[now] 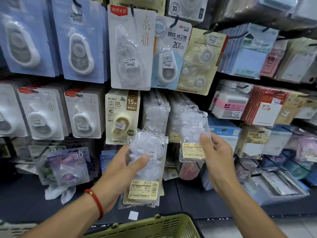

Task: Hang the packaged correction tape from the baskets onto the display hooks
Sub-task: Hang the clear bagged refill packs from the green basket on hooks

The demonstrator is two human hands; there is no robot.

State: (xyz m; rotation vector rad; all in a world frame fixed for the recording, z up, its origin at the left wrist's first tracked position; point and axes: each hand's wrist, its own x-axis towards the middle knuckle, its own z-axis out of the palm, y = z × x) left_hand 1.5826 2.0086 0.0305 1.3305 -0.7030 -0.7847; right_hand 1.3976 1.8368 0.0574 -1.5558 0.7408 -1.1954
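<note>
My left hand (123,166) grips a stack of clear bags of correction tape refills (145,169) with gold labels, thumb across the front. My right hand (217,152) pinches one more clear correction tape pack (193,133) by its right edge and holds it upright in front of the hook row. Its punched top is level with the same packs hanging on the hooks (157,110) behind it. The hook itself is hidden behind the packs. A green basket (154,227) sits below my hands at the bottom edge.
The display wall is crowded with carded correction tapes: blue cards (77,42) upper left, white cards (82,115) mid left, a beige 15M card (121,115). Sticky notes and notepads (248,54) fill the right. A dark shelf (25,200) runs below.
</note>
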